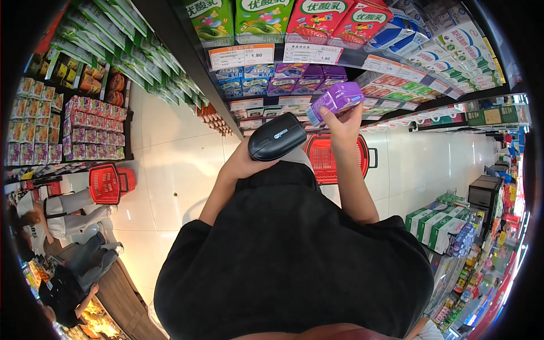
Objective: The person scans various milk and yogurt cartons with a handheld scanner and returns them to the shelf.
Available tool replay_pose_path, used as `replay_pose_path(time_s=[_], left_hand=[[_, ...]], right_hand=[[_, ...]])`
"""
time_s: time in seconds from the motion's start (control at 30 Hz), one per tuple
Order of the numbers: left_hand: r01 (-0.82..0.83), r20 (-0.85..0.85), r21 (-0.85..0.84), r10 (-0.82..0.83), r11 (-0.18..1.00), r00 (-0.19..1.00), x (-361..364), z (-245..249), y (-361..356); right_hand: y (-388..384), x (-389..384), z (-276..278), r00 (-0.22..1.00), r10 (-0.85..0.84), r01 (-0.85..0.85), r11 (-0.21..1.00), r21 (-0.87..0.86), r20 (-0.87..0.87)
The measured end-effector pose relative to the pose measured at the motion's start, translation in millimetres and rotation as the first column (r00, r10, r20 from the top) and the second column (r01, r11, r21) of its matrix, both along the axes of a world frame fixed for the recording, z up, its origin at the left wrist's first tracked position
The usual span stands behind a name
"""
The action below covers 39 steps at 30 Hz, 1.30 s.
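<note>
My left hand (245,163) is closed around a black rounded device (277,136) with a small white logo, which looks like a handheld barcode scanner. A purple drink carton (343,97) is gripped in my right hand (341,126), fingers and thumb on its lower side. The carton is tilted, its striped end towards the scanner, with a small gap between them. Just beyond, similar purple cartons (309,78) stand on the shelf. A red shopping basket (322,160) sits on the floor below, partly hidden by my right forearm.
Green cartons (263,21) and red cartons (317,22) fill the upper shelf, above price labels (242,57). Hanging green packets (133,54) are at the left. Two people stand at the far left near another red basket (105,184). Stacked boxes (435,229) stand at the right.
</note>
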<state>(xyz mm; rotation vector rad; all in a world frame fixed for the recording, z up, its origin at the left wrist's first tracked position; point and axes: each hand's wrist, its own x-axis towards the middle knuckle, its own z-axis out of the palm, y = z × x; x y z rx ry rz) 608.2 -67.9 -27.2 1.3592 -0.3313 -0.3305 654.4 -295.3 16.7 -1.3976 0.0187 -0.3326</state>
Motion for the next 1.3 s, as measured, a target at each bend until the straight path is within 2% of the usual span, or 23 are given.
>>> replay_pose_path(time_s=[0.37,0.47,0.53,0.57,0.63,0.8,0.9,0.93,1.0,1.03,1.07,1.13,1.17,1.23,1.3], left_hand=[[-0.015,0.037,0.021,0.014,1.000,0.999,-1.7,-5.2,-0.3],[0.029,0.010,0.006,-0.029,1.000,1.000,-0.4,-1.0,-0.1],[0.044,-0.021,-0.002,-0.044,0.999,0.999,-0.5,0.4,-1.1],[0.045,-0.020,-0.002,-0.045,0.999,0.999,-0.4,0.3,-1.3],[0.041,0.012,-0.015,-0.041,0.999,0.999,0.1,-0.4,-2.1],[0.087,-0.021,0.016,-0.087,0.996,0.996,0.2,1.8,-5.7],[0.092,-0.024,0.020,-0.091,0.996,0.996,-0.1,2.1,-6.9],[0.094,-0.019,0.025,-0.093,0.995,0.995,-0.1,1.6,-6.1],[0.078,-0.016,0.014,-0.078,0.997,0.997,-0.2,0.6,-5.3],[0.068,-0.014,0.002,-0.068,0.998,0.998,-0.6,0.2,-5.4],[0.065,-0.015,0.002,-0.065,0.998,0.998,-0.6,0.5,-5.7],[0.051,-0.037,-0.013,-0.051,0.999,0.998,-0.6,1.5,-6.5],[0.053,-0.037,-0.013,-0.053,0.999,0.998,0.1,0.6,-6.9],[0.078,-0.015,0.005,-0.078,0.997,0.997,2.6,-3.1,-7.4],[0.087,-0.017,0.016,-0.086,0.996,0.996,3.5,-5.1,-8.1]], right_hand=[[-1.7,-0.4,-2.5,1.000,-0.011,0.011,1.000,-0.008,0.021],[-4.2,0.0,-6.9,1.000,0.004,-0.004,1.000,-0.018,0.015],[-4.7,2.2,-16.5,0.989,-0.049,0.046,0.999,0.021,0.143],[-6.4,6.9,-21.1,0.988,-0.049,0.047,0.999,0.021,0.144],[-13.0,24.5,-30.1,0.930,-0.128,0.163,0.984,-0.075,0.344],[-26.4,65.4,-45.7,0.921,-0.227,0.267,0.960,-0.089,0.318],[-24.2,81.6,-49.3,0.856,-0.272,0.413,0.871,-0.265,0.439],[-24.0,85.0,-50.0,0.856,-0.270,0.410,0.873,-0.262,0.441],[-19.6,86.0,-39.1,0.911,-0.269,0.348,0.907,-0.236,0.313],[-19.0,84.8,-33.3,0.912,-0.318,0.390,0.868,-0.307,0.258],[-17.2,87.0,-25.0,0.913,-0.316,0.388,0.869,-0.307,0.257],[-15.9,92.3,-17.0,0.888,-0.278,0.431,0.783,-0.449,0.366],[-15.3,94.7,-17.5,0.887,-0.280,0.432,0.782,-0.449,0.366],[-12.7,99.2,-18.7,0.944,-0.095,0.220,0.894,-0.390,0.315],[-8.3,100.0,-20.3,0.957,-0.066,0.192,0.875,-0.445,0.284]])
